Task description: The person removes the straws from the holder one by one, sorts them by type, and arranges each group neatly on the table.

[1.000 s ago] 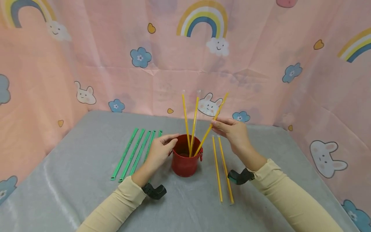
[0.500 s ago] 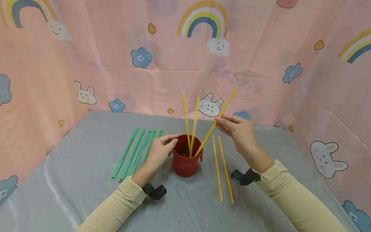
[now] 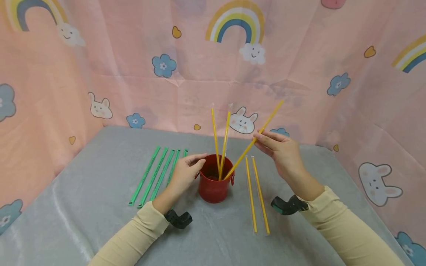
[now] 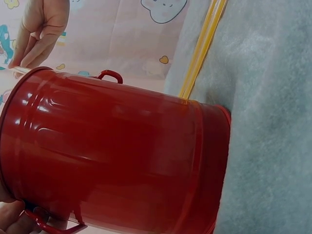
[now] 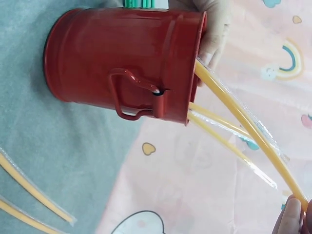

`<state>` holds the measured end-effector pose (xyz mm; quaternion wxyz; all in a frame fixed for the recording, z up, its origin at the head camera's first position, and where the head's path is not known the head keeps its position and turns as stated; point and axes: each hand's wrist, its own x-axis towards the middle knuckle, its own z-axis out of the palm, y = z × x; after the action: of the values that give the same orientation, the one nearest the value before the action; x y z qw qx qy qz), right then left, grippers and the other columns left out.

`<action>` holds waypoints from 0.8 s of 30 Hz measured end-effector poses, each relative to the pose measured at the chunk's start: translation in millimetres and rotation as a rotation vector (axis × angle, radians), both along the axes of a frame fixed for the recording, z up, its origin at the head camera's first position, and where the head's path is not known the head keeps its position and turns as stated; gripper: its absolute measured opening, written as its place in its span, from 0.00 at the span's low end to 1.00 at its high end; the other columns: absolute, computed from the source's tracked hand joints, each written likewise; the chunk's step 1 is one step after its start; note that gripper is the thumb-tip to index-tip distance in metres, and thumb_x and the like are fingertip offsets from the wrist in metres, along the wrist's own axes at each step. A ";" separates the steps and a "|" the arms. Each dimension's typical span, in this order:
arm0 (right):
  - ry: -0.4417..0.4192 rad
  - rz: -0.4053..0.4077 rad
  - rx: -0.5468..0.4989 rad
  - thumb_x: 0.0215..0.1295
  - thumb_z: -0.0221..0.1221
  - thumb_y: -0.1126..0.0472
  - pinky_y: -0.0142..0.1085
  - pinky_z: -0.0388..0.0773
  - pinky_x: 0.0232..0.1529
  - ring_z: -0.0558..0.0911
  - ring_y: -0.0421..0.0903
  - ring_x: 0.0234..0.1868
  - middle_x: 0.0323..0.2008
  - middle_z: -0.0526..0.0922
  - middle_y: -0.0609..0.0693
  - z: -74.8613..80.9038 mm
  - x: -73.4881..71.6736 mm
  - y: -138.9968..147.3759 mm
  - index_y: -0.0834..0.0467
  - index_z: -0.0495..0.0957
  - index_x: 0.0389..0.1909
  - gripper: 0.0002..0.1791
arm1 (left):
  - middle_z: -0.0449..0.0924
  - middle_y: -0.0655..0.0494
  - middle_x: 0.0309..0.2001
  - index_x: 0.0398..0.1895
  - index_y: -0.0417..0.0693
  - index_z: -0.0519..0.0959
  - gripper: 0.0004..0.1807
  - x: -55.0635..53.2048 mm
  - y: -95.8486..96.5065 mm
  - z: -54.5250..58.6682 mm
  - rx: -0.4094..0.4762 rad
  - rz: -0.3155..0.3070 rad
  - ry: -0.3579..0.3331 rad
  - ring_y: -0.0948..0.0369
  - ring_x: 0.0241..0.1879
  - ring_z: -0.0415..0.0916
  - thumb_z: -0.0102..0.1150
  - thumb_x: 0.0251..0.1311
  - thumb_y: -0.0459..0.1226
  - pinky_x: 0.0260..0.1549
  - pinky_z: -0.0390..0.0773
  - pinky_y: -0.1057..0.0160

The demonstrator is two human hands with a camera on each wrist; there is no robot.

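A small red metal bucket (image 3: 213, 191) with side handles stands upright on the table. My left hand (image 3: 181, 174) grips its left rim, the thumb over the edge in the right wrist view. My right hand (image 3: 284, 155) pinches a yellow straw (image 3: 242, 156) in a clear wrapper around its middle. That straw slants up to the right, its lower end inside the bucket's mouth. Two other wrapped yellow straws (image 3: 215, 136) stand in the bucket, their bottoms hidden by its wall. In the left wrist view the bucket (image 4: 112, 151) fills much of the picture.
To the right of the bucket, two wrapped yellow straws (image 3: 251, 199) lie side by side. Several green-wrapped straws (image 3: 144, 176) lie in a row on the left, partly behind the left hand. A pink patterned curtain (image 3: 186, 99) rises behind the grey-covered table (image 3: 100, 229).
My right hand has moved to the right, tilting the held straw further over, while its lower end stays in the bucket. The left hand keeps its place at the rim.
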<state>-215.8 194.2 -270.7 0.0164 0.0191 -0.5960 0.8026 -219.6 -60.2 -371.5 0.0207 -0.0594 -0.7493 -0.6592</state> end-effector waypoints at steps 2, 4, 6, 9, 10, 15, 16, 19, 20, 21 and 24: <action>0.000 -0.006 -0.029 0.60 0.67 0.67 0.31 0.84 0.47 0.89 0.39 0.38 0.35 0.90 0.45 1.4 0.8 2.3 0.53 0.89 0.32 0.06 | 0.85 0.46 0.52 0.56 0.45 0.83 0.15 0.1 0.1 0.3 0.000 0.001 0.001 0.61 0.39 0.76 0.58 0.69 0.37 0.22 0.68 0.71; 0.000 -0.012 -0.055 0.60 0.67 0.67 0.30 0.84 0.47 0.89 0.39 0.39 0.36 0.89 0.45 2.6 1.1 4.8 0.54 0.88 0.34 0.05 | 0.85 0.46 0.52 0.56 0.45 0.83 0.15 -0.3 0.3 0.5 0.002 0.001 0.002 0.60 0.40 0.77 0.58 0.69 0.37 0.23 0.69 0.72; -0.008 -0.018 -0.073 0.60 0.67 0.66 0.30 0.84 0.47 0.89 0.39 0.39 0.37 0.89 0.45 3.5 1.3 7.2 0.54 0.88 0.35 0.05 | 0.85 0.45 0.52 0.56 0.44 0.83 0.15 -0.7 0.4 0.1 0.003 0.000 0.006 0.59 0.41 0.77 0.58 0.69 0.36 0.23 0.69 0.72; -0.015 -0.010 -0.110 0.60 0.67 0.66 0.29 0.84 0.46 0.89 0.39 0.39 0.36 0.90 0.45 4.1 1.5 11.1 0.55 0.88 0.36 0.05 | 0.85 0.45 0.52 0.56 0.44 0.83 0.15 -1.0 0.9 -1.0 0.002 0.001 0.006 0.59 0.41 0.78 0.58 0.69 0.36 0.23 0.70 0.72; -0.014 -0.007 -0.127 0.60 0.66 0.67 0.29 0.84 0.46 0.89 0.39 0.39 0.36 0.90 0.46 4.3 1.6 12.4 0.56 0.88 0.36 0.05 | 0.85 0.45 0.52 0.56 0.44 0.83 0.15 -1.0 0.9 -1.3 0.002 0.002 0.005 0.59 0.41 0.78 0.58 0.69 0.36 0.23 0.69 0.72; 0.018 0.007 -0.183 0.62 0.64 0.69 0.29 0.84 0.46 0.89 0.40 0.39 0.34 0.90 0.49 6.2 1.0 20.3 0.58 0.88 0.35 0.06 | 0.85 0.45 0.52 0.56 0.45 0.84 0.15 -1.1 1.0 -1.7 0.010 0.006 -0.007 0.60 0.39 0.77 0.59 0.69 0.37 0.22 0.69 0.72; 0.023 0.006 -0.188 0.62 0.64 0.69 0.29 0.84 0.46 0.89 0.41 0.39 0.34 0.90 0.49 6.9 0.9 22.2 0.59 0.88 0.35 0.06 | 0.85 0.45 0.52 0.56 0.45 0.83 0.15 -1.6 1.0 -1.8 0.012 0.006 -0.008 0.61 0.39 0.76 0.59 0.69 0.37 0.22 0.69 0.71; 0.026 -0.004 -0.197 0.61 0.65 0.69 0.29 0.84 0.45 0.89 0.41 0.39 0.34 0.90 0.50 8.8 0.8 28.5 0.59 0.89 0.36 0.06 | 0.86 0.46 0.51 0.56 0.46 0.84 0.15 -2.3 0.7 -1.8 0.018 0.007 -0.010 0.61 0.36 0.74 0.59 0.69 0.37 0.21 0.67 0.71; 0.023 -0.008 -0.203 0.61 0.65 0.70 0.30 0.84 0.45 0.89 0.41 0.39 0.34 0.90 0.50 9.2 1.2 30.9 0.60 0.89 0.36 0.06 | 0.86 0.46 0.51 0.55 0.46 0.84 0.15 -2.4 0.6 -1.8 0.019 0.007 -0.009 0.61 0.36 0.74 0.59 0.69 0.37 0.21 0.67 0.71; 0.019 -0.017 -0.197 0.60 0.66 0.69 0.30 0.84 0.45 0.89 0.41 0.38 0.35 0.90 0.50 9.4 1.9 33.3 0.60 0.89 0.36 0.06 | 0.86 0.46 0.51 0.55 0.46 0.84 0.15 -2.3 0.5 -1.7 0.018 0.007 -0.008 0.61 0.36 0.74 0.59 0.69 0.37 0.21 0.67 0.71; -0.010 -0.043 -0.169 0.60 0.67 0.69 0.31 0.85 0.44 0.89 0.41 0.37 0.34 0.90 0.49 8.5 4.9 40.6 0.59 0.89 0.35 0.05 | 0.86 0.46 0.51 0.55 0.46 0.84 0.15 -1.3 0.6 -2.1 0.007 0.004 -0.006 0.59 0.38 0.76 0.59 0.69 0.37 0.22 0.68 0.72</action>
<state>-210.9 234.8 -262.3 0.0322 0.0009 -0.5262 0.8497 -221.0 -59.6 -373.6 0.0199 -0.0558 -0.7471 -0.6621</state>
